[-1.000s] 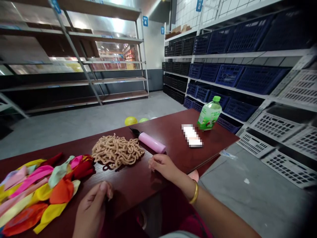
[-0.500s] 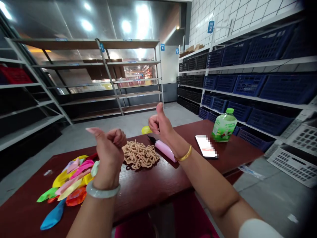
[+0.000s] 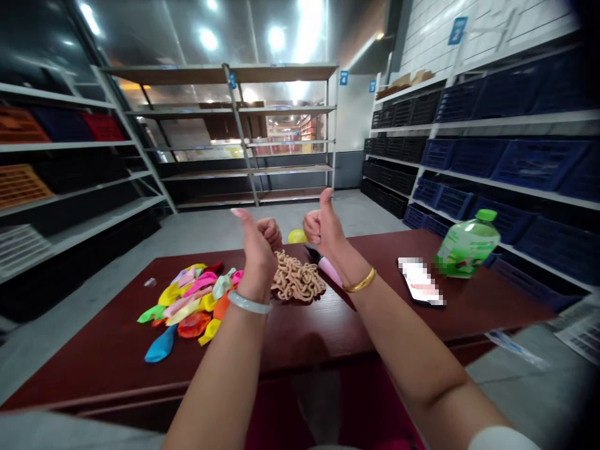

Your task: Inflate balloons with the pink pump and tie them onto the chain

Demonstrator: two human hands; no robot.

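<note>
L hand point(image 3: 260, 247) is held up above the surface point(image 3: 107, 340), thumb raised, fingers curled in; its grip is narrow, drawn into a fist. R hand point(image 3: 327, 225) is held up likewise, w/ thumb up & its grip just as narrow. Pale bangle point(image 3: 250, 304) is worn on the L wrist, gold bangle point(image 3: 360, 281) on the R. Deflated balloons point(image 3: 187, 309) in mixed colours are spread on the L part of the surface, w/ a blue balloon point(image 3: 160, 345) at the near side. Tan strands point(image 3: 300, 279) are heaped mid-surface, partly hidden by L hand. Pink balloon pump point(image 3: 330, 272) is laid just R of the heap, partly covered by R arm. Farther R, phone point(image 3: 419, 282) w/ pixelated screen is laid near green-capped bottle point(image 3: 470, 245). Dark blue crates point(image 3: 544, 162) are racked at far R.
</note>
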